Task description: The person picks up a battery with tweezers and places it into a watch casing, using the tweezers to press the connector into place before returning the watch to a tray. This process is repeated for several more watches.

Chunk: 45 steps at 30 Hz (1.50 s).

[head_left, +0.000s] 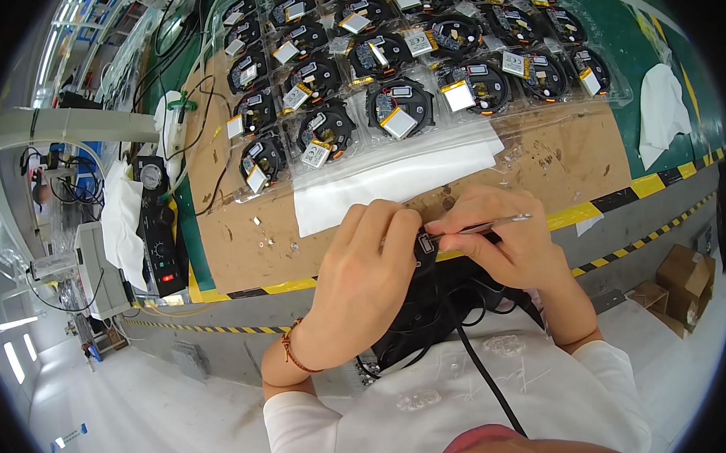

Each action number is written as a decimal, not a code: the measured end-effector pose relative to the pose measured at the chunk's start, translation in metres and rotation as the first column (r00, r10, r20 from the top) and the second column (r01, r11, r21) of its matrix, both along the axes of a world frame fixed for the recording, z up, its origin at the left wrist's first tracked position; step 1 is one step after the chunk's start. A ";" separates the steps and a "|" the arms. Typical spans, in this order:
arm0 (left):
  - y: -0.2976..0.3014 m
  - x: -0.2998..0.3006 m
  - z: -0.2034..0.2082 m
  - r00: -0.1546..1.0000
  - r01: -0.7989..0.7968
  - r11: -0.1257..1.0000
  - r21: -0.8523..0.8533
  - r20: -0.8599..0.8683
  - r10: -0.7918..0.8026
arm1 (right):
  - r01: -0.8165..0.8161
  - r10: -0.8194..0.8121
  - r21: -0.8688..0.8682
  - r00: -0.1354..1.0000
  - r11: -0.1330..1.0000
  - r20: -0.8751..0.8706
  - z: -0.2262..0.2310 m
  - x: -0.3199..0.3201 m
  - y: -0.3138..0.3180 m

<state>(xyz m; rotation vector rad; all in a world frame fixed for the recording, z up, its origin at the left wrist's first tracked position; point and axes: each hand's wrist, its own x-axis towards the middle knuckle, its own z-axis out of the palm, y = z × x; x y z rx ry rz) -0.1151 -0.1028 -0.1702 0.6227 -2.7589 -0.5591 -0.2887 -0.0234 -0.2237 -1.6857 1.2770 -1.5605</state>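
In front of my chest, my left hand is closed on a small black part with a pale rectangular outline on it. That part resembles the round watch housings in the tray, but my fingers hide most of it. My right hand pinches slim metal tweezers, their tip end pointing left at the black part. Whether the tips touch it I cannot tell. Beyond my hands, a clear plastic tray carries several black watch housings, each with a silver or white battery attached.
A white sheet lies under the tray's near edge on brown cardboard. Yellow-black tape marks the bench edge. At the left stand a black control box and cables. A white cloth lies right; cardboard boxes sit below.
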 end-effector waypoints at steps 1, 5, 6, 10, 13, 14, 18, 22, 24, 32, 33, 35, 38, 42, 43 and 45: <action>0.001 0.001 0.000 0.999 -0.023 0.999 0.022 -0.027 0.023 | 0.007 -0.007 -0.006 1.000 1.000 0.003 0.000 0.001 0.000; 0.003 0.003 0.001 0.991 -0.108 0.994 -0.005 -0.083 0.108 | 0.001 -0.001 0.017 1.000 1.000 -0.010 0.004 0.001 0.000; 0.004 0.004 0.000 0.990 -0.108 0.994 -0.012 -0.088 0.107 | -0.013 0.014 0.031 0.999 0.999 -0.030 0.005 0.000 0.001; 0.008 0.006 -0.007 0.982 -0.127 0.992 -0.022 -0.145 0.122 | -0.022 0.022 -0.002 1.000 1.000 -0.004 0.001 0.003 -0.002; 0.008 0.002 -0.010 0.976 -0.138 0.990 0.009 -0.169 0.137 | -0.033 0.031 0.078 0.999 0.996 0.016 0.004 -0.001 0.003; 0.007 0.002 -0.010 0.969 -0.130 0.990 0.053 -0.206 0.138 | -0.042 0.040 0.076 0.999 0.996 0.027 0.005 0.000 0.003; 0.006 0.003 -0.010 0.969 -0.124 0.984 0.128 -0.198 0.148 | -0.045 0.035 0.077 0.991 0.996 0.132 0.006 -0.002 0.000; 0.007 0.004 -0.011 0.963 -0.179 0.968 0.177 -0.169 0.209 | -0.095 0.048 0.119 0.934 0.988 0.355 0.004 0.000 0.003; 0.007 0.005 -0.011 0.961 -0.186 0.962 0.199 -0.164 0.220 | -0.098 0.067 0.096 0.956 0.991 0.286 0.005 -0.003 0.002; 0.006 0.005 -0.010 0.965 -0.162 0.964 0.212 -0.169 0.200 | -0.090 0.079 0.061 0.983 0.994 0.168 0.003 -0.003 0.002; 0.006 0.005 -0.010 0.965 -0.162 0.963 0.213 -0.170 0.200 | -0.092 0.076 0.081 0.980 0.993 0.182 0.003 -0.003 0.002; 0.005 0.005 -0.012 0.967 -0.142 0.971 0.193 -0.183 0.178 | -0.089 0.068 0.101 0.979 0.991 0.193 0.003 -0.003 0.002; 0.003 0.005 -0.013 0.966 -0.103 0.982 0.156 -0.221 0.136 | -0.059 0.035 0.129 0.983 0.990 0.182 0.004 0.000 0.003; 0.000 0.007 -0.017 0.962 -0.068 0.984 0.164 -0.252 0.109 | -0.042 0.018 0.153 0.988 0.987 0.154 0.005 0.001 0.003; -0.001 0.008 -0.017 0.964 -0.031 0.990 0.138 -0.258 0.066 | -0.031 0.016 0.153 0.995 0.988 0.099 0.007 0.000 0.003; -0.002 0.010 -0.019 0.965 0.005 0.994 0.111 -0.262 0.024 | -0.022 0.016 0.128 0.999 0.992 0.045 0.006 -0.001 0.002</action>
